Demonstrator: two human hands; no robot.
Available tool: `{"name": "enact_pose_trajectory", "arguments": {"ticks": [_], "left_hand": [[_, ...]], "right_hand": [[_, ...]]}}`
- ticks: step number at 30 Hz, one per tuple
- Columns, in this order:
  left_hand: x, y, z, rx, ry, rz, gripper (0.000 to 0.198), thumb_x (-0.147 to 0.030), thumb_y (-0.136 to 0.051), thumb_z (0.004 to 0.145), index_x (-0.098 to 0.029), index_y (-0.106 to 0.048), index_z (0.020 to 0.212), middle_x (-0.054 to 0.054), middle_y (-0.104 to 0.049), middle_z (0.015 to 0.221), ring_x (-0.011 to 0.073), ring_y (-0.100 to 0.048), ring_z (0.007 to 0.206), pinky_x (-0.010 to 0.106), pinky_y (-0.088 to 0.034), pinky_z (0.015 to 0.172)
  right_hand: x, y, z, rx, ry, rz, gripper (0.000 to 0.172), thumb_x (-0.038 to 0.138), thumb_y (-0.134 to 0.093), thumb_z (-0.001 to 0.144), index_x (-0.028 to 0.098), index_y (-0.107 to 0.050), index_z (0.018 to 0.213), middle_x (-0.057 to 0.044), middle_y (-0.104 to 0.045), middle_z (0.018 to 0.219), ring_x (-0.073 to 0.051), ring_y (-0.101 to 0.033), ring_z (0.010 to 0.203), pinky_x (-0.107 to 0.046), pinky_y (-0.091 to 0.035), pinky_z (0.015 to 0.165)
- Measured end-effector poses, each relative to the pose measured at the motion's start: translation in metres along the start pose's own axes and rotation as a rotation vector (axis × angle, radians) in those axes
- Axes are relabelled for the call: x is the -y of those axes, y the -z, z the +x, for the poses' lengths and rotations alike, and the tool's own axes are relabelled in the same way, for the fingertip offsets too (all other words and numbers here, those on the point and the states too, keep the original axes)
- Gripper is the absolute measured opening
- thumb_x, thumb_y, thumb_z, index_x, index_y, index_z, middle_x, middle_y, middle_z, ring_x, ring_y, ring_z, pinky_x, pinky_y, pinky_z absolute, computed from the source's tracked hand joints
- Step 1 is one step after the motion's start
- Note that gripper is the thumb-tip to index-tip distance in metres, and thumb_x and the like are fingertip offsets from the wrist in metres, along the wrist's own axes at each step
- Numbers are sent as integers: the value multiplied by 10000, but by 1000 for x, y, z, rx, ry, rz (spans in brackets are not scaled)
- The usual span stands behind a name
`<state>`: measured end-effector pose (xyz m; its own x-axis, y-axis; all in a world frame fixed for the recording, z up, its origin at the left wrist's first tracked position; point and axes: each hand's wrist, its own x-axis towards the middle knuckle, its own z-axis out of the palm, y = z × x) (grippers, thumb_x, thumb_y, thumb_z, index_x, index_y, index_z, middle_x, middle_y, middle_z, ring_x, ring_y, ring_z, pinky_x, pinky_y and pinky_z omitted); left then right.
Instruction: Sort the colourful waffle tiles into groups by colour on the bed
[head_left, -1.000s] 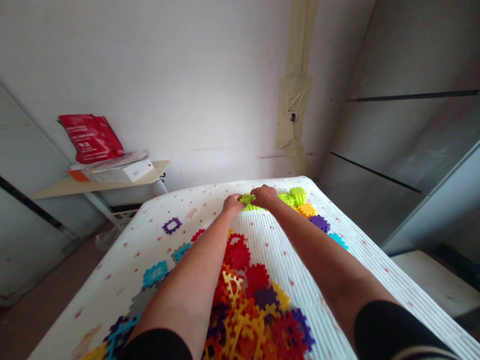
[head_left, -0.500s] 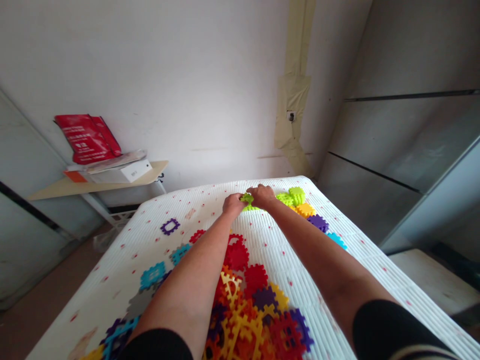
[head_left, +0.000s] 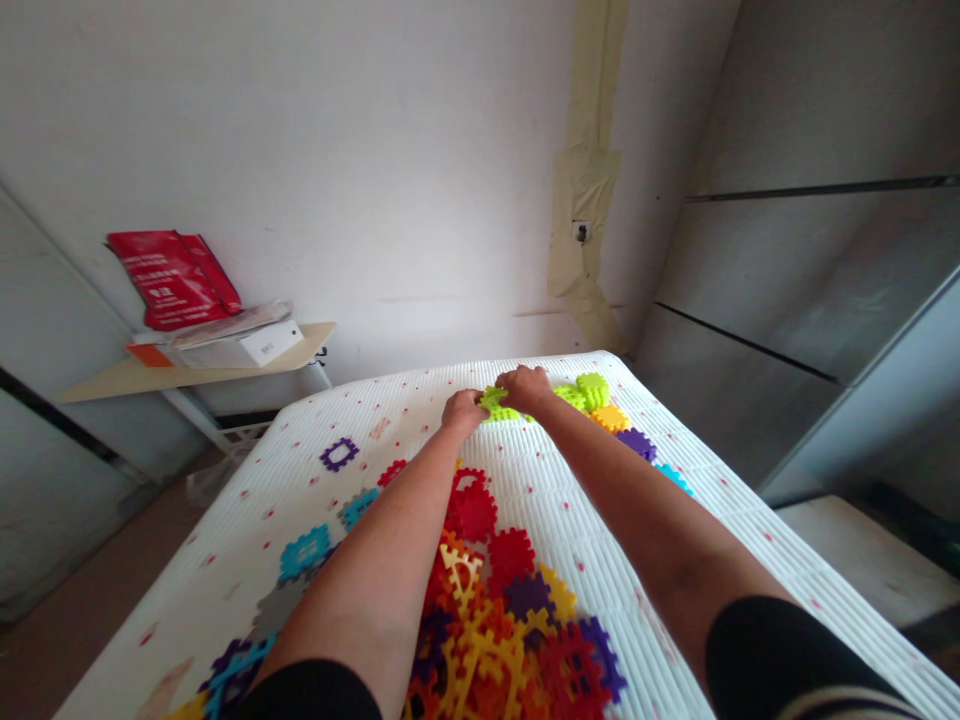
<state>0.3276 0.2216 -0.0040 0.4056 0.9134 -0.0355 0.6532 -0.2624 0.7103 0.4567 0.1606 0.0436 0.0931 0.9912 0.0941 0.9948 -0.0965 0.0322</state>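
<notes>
- The left hand has its fingers on the left edge of a lime-green toothed piece and appears to grasp it between thumb and fingers.
- The right hand bends its fingers over the far right side of that piece; its fingertips are partly hidden, so I cannot tell whether it grips or only touches.
- The piece sits between the two hands near the far edge of the white ribbed cover, with more lime green just below it — probably held from both sides so that it stays steady and lined up.
- Just right of the right hand stands a lime-green stack, its flat faces together, which likely keeps it upright.
- From there, yellow pieces, purple pieces and light-blue pieces run along the right side, grouped by colour and so easy to tell apart.
- Between the forearms lies a mixed heap, overlapping at odd angles — loose, seemingly, rather than arranged.
- Well apart on the left, a purple square frame lies flat by itself.
</notes>
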Motion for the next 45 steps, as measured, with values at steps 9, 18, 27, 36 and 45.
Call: {"name": "enact_pose_trajectory", "arguments": {"ticks": [9,18,27,36,45], "left_hand": [[3,0,7,36,6,16,300,-351,-561,846,-160,-572,1078,64,-599,1070,185,-593,936,378,-505,797],[1,3,9,40,14,39,295,-377,-543,854,-156,-584,1046,55,-616,1018,171,-605,885,358,-511,769],[3,2,9,67,16,62,297,-372,-551,850,-157,-582,1052,57,-612,1029,179,-601,909,371,-505,788],[3,18,4,63,-31,46,333,-344,-558,849,-155,-551,1123,77,-585,1116,195,-586,969,404,-501,822],[3,110,-75,-95,-91,90,437,-192,-603,695,-135,-612,1128,69,-669,1078,191,-633,937,284,-485,832]], "right_hand": [[1,4,-1,25,-19,4,340,403,-580,773,270,-637,1081,-69,-652,1104,-242,-551,1035,-400,-367,868],[-2,7,-2,33,-42,0,331,435,-572,790,266,-656,1062,-86,-662,1073,-246,-550,1041,-402,-350,880],[-3,3,-1,18,-34,-1,364,435,-605,760,262,-643,1077,-85,-655,1084,-247,-537,1058,-402,-354,873],[-4,31,-16,-99,-13,14,381,333,-598,768,245,-597,1139,-81,-661,1072,-246,-527,1058,-384,-380,849],[9,35,-120,-329,193,175,239,248,-440,888,182,-639,1004,-72,-675,905,-176,-579,855,-266,-400,754]]}}
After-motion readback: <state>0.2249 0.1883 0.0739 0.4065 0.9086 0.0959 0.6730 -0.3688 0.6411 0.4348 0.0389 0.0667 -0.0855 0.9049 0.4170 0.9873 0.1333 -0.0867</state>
